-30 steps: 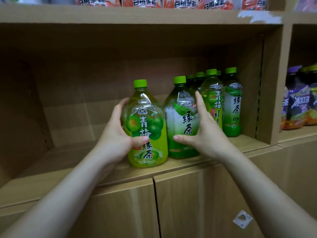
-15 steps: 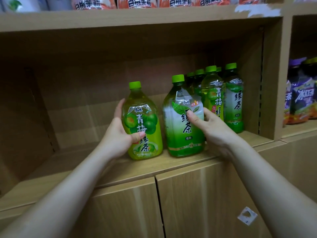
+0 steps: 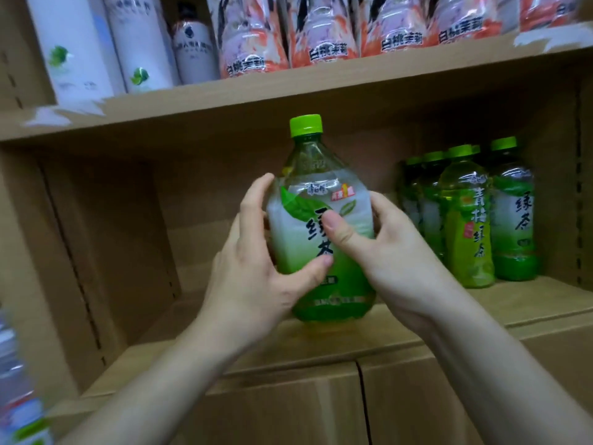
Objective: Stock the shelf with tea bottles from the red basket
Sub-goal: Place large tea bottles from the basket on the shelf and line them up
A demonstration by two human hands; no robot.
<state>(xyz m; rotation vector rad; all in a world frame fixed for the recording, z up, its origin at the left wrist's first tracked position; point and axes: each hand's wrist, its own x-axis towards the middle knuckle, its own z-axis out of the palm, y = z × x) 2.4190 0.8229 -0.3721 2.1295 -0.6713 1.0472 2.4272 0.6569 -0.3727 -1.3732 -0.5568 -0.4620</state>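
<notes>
A large green tea bottle (image 3: 316,175) with a green cap and a white-green label stands near the front edge of the wooden shelf (image 3: 539,303). My left hand (image 3: 253,274) grips its left side, thumb across the label. From the right, my right hand (image 3: 394,252) grips the same bottle, thumb pressed on the label's middle. Several smaller green tea and plum tea bottles (image 3: 465,226) stand packed at the shelf's right end. The red basket is not in view.
The shelf above carries pink-labelled bottles (image 3: 321,30) and white bottles (image 3: 77,49). Bare shelf space lies left of the held bottle up to the side wall (image 3: 96,252). Closed cabinet doors (image 3: 288,409) sit below. A blurred object (image 3: 16,396) shows at the lower left.
My left hand left the yellow-green plum tea bottle and now grips the green tea bottle together with my right hand. The plum bottle is out of sight. The view moved closer and tilted up.
</notes>
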